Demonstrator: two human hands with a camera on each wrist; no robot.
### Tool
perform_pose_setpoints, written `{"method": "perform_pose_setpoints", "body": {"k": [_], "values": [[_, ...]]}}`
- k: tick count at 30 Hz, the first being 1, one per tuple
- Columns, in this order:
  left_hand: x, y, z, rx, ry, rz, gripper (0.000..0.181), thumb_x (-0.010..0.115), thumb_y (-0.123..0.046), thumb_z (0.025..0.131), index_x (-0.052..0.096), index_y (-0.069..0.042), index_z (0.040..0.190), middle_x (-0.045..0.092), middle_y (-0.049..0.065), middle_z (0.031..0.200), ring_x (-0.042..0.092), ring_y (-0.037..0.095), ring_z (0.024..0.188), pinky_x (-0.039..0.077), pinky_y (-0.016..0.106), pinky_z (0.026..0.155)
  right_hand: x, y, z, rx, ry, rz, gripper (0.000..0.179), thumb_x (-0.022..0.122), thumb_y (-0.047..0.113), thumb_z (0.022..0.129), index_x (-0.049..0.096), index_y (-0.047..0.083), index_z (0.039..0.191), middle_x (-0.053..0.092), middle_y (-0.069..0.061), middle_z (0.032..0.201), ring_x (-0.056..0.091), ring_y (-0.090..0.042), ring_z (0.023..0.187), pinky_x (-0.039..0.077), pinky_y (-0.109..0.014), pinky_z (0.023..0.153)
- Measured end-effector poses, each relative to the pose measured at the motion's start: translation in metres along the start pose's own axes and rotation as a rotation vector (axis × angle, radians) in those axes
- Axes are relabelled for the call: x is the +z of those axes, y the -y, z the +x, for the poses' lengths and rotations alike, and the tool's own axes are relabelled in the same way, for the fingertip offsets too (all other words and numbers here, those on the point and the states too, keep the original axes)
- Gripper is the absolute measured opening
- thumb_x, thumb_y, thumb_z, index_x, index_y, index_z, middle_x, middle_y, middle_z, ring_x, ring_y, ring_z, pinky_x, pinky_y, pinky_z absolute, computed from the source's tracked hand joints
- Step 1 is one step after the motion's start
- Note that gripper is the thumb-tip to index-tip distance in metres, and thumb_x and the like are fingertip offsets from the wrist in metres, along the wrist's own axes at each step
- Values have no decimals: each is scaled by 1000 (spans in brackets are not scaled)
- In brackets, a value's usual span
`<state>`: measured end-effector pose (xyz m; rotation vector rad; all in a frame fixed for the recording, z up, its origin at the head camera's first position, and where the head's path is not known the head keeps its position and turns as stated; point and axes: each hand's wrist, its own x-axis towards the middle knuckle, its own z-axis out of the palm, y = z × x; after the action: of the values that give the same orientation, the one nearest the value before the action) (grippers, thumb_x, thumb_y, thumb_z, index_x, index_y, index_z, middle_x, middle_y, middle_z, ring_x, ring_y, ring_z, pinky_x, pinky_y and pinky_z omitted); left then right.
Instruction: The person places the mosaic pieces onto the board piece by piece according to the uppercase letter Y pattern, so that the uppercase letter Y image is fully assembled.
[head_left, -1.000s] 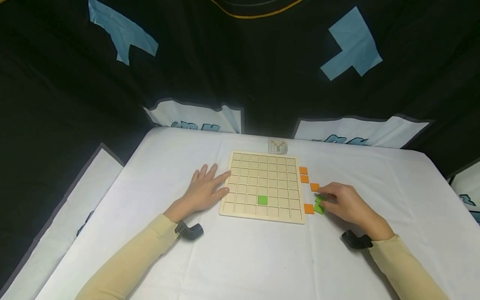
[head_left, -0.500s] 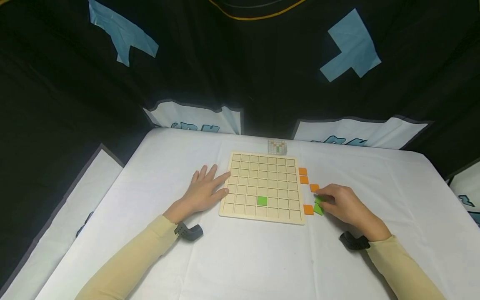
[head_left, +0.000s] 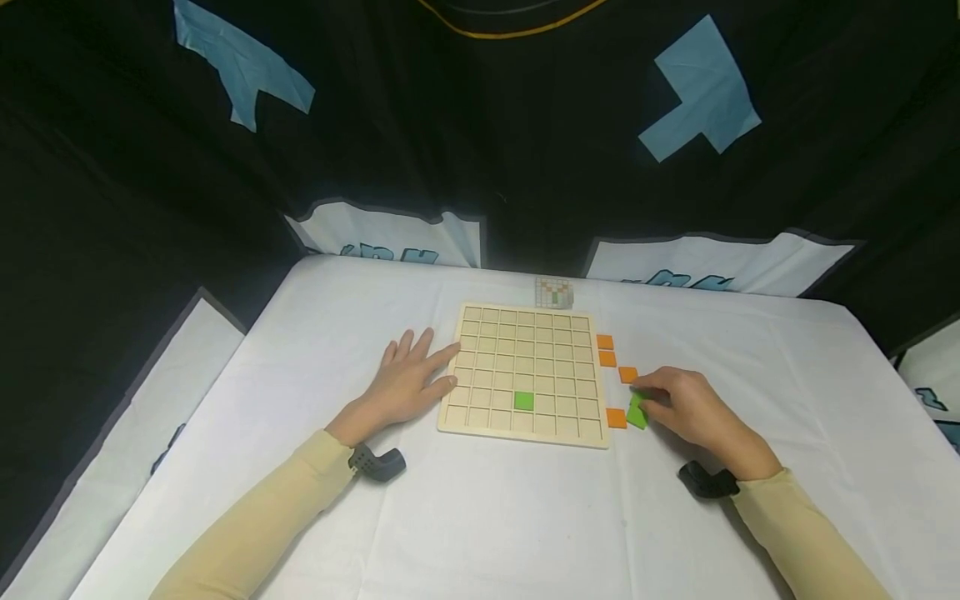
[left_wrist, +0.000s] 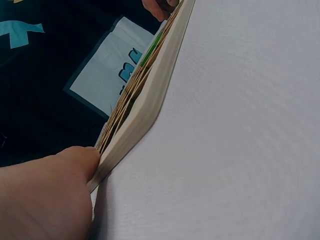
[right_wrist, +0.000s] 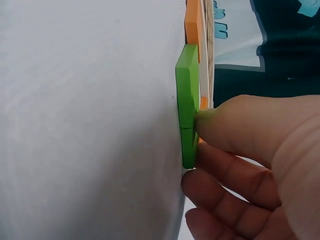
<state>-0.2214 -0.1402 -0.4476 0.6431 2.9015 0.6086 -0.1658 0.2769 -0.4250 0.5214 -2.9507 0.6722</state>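
In the head view my left hand (head_left: 405, 382) lies flat with fingers spread, its thumb and index finger touching the left edge of a wooden grid board (head_left: 517, 434). One green square tile (head_left: 523, 401) sits in a cell near the board's front. To the right of the board, my right hand (head_left: 688, 410) bends over two green tiles (head_left: 637, 415). The right wrist view shows them end to end: the nearer green tile (right_wrist: 187, 87) and the farther green tile (right_wrist: 188, 150), which the thumb and index finger pinch. The other fingers curl beside it.
Several orange tiles lie along the board's right side, among them one orange tile (head_left: 627, 375) by my right fingertips and another orange tile (head_left: 617, 418) at the front corner. A small patterned grid card (head_left: 554, 292) lies behind the board. A black curtain (head_left: 517, 150) hangs beyond the white-covered table.
The upper green tile has shifted slightly under my right fingers and now lines up with the lower one. My left hand and the board stay in place.
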Motion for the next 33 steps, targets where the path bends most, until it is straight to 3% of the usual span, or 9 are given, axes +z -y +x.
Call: {"method": "perform_pose_setpoints", "body": {"k": [10, 20, 33], "values": [[0, 1, 1, -4, 0, 7, 60, 49, -43, 104, 41, -20, 158, 17, 29, 168, 4, 55, 155, 4, 71, 123, -2, 0, 2, 60, 37, -33, 30, 69, -5, 82, 75, -4, 111, 75, -19, 109, 69, -27, 95, 58, -46, 84], [1, 2, 2, -3, 0, 1, 60, 49, -43, 104, 40, -20, 158, 16, 28, 168, 3, 55, 155, 4, 71, 123, -3, -3, 1, -2, 36, -63, 26, 74, -3, 79, 78, 0, 105, 73, -10, 99, 56, -14, 78, 50, -30, 69], [1, 1, 1, 3, -4, -18, 59, 48, -42, 103, 41, -19, 157, 17, 30, 167, 4, 56, 154, 3, 72, 123, -3, -3, 0, 31, 53, -45, 28, 74, -3, 79, 77, -1, 107, 71, -10, 97, 53, -15, 78, 47, -27, 67]]}}
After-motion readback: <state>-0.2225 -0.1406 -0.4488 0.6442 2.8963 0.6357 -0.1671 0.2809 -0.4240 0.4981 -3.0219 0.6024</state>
